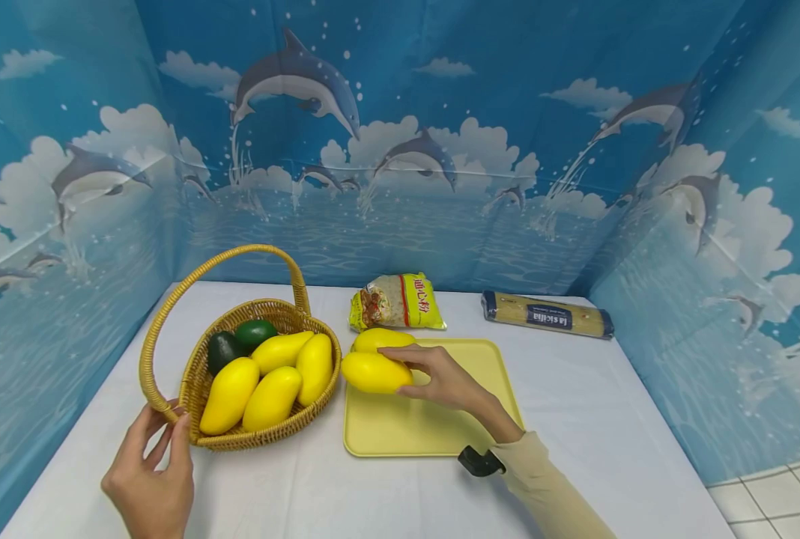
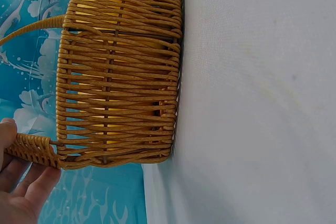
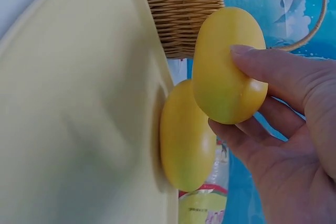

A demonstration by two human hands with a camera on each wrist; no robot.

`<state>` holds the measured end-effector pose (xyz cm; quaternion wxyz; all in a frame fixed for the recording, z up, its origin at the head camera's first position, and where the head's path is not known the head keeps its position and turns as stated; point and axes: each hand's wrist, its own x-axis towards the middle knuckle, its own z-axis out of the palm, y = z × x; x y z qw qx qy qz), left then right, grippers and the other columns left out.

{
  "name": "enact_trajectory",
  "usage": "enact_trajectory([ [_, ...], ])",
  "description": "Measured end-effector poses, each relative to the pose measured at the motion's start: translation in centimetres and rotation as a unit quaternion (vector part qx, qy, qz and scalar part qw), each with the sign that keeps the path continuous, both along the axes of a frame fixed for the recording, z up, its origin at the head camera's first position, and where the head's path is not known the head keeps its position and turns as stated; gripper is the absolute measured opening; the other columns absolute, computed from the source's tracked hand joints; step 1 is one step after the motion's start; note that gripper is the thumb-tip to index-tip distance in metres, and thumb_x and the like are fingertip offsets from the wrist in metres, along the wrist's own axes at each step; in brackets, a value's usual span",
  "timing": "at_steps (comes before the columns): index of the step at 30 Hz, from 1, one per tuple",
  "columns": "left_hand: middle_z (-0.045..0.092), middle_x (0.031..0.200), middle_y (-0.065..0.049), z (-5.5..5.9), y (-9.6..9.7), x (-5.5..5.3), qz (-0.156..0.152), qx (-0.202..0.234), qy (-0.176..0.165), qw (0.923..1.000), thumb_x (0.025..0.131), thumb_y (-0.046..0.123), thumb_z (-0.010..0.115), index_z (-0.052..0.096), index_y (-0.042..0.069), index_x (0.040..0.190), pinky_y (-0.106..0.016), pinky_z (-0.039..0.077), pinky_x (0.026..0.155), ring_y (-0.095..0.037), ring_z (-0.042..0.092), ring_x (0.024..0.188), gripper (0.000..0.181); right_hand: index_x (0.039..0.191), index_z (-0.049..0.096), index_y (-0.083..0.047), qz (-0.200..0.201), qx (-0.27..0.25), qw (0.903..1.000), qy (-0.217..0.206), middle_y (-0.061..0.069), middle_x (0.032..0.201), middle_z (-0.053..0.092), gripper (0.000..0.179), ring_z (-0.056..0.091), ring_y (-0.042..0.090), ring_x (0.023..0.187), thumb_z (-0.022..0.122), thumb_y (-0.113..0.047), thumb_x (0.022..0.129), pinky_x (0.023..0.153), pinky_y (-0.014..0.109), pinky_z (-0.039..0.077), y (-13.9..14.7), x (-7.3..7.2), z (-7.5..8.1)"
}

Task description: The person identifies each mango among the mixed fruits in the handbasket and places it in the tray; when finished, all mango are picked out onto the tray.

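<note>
Nearest are a pale sleeve (image 1: 548, 483) on the person's right arm and a black strap (image 1: 479, 462) near its cuff, both above a white cloth (image 1: 292, 494). Floor tiles (image 1: 774, 501) show at the near right edge.

The left hand (image 1: 153, 464) pinches the near foot of the handle (image 1: 147, 359), thumb on one side and fingers on the other. The handle arches over the basket (image 2: 142, 77), which is wicker and stands upright on the cloth. Inside lie four yellow mangoes (image 1: 272, 399), with two dark green avocados (image 1: 226, 352) behind them at the far left; one avocado is darker than the other.

Just right of the basket is a pale yellow tray (image 1: 407, 430). The right hand (image 1: 440, 374) grips the held mango (image 1: 374, 373) between thumb and fingers, keeping it off the tray's surface, above the left part; its left end reaches over the tray's edge. Just behind it, a second mango (image 1: 381, 339) rests on the tray near the far left corner. Both show a greenish patch in the right wrist view.

Beyond the tray's far edge lies a yellow pasta bag (image 1: 400, 302) with a clear window. Well to its right, a long spaghetti pack (image 1: 548, 314) lies slightly slanted. A blue dolphin curtain (image 1: 400, 224) closes off the back and both sides.
</note>
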<state>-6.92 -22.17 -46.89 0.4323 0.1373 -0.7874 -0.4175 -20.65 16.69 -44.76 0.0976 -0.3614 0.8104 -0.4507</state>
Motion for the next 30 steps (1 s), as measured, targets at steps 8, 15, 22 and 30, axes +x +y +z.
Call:
enact_trajectory([
  [8, 0.078, 0.117, -0.020, 0.0, -0.1, 0.0, -0.008, 0.001, 0.011, 0.9999, 0.090, -0.011, 0.081, 0.072, -0.005, 0.133, -0.003, 0.053, 0.090, 0.013, 0.063, 0.109, 0.045, 0.155, 0.058, -0.005, -0.012, 0.046, 0.9980, 0.041, 0.010, 0.153, 0.063, 0.067, 0.055, 0.033, 0.145, 0.084, -0.004, 0.093, 0.124, 0.050, 0.047, 0.1, 0.1, -0.8],
  [15, 0.079, 0.118, -0.018, 0.1, 0.0, 0.0, -0.008, 0.009, 0.010, 0.9999, 0.089, -0.012, 0.081, 0.071, -0.005, 0.133, -0.003, 0.053, 0.090, 0.012, 0.063, 0.109, 0.046, 0.154, 0.058, -0.004, -0.010, 0.068, 0.9962, 0.054, 0.011, 0.153, 0.062, 0.068, 0.055, 0.033, 0.145, 0.085, -0.003, 0.092, 0.123, 0.050, 0.048, 0.1, -0.2, -1.3],
  [22, 0.078, 0.118, -0.019, 0.2, -0.1, 0.0, -0.009, 0.009, 0.013, 0.9998, 0.089, -0.012, 0.081, 0.071, -0.007, 0.132, -0.003, 0.053, 0.090, 0.013, 0.063, 0.109, 0.044, 0.153, 0.059, -0.002, -0.005, 0.081, 0.9941, 0.071, 0.013, 0.153, 0.062, 0.068, 0.055, 0.034, 0.145, 0.085, 0.000, 0.091, 0.124, 0.052, 0.047, 0.1, -0.4, -1.7],
  [30, 0.078, 0.119, -0.018, 0.1, -0.1, -0.1, -0.013, 0.003, 0.011, 0.9998, 0.090, -0.011, 0.081, 0.071, -0.006, 0.133, -0.004, 0.054, 0.091, 0.014, 0.062, 0.110, 0.045, 0.153, 0.058, 0.000, 0.005, 0.084, 0.9927, 0.086, 0.015, 0.153, 0.062, 0.067, 0.055, 0.038, 0.143, 0.083, 0.003, 0.091, 0.121, 0.055, 0.049, 0.2, -0.5, -2.1],
])
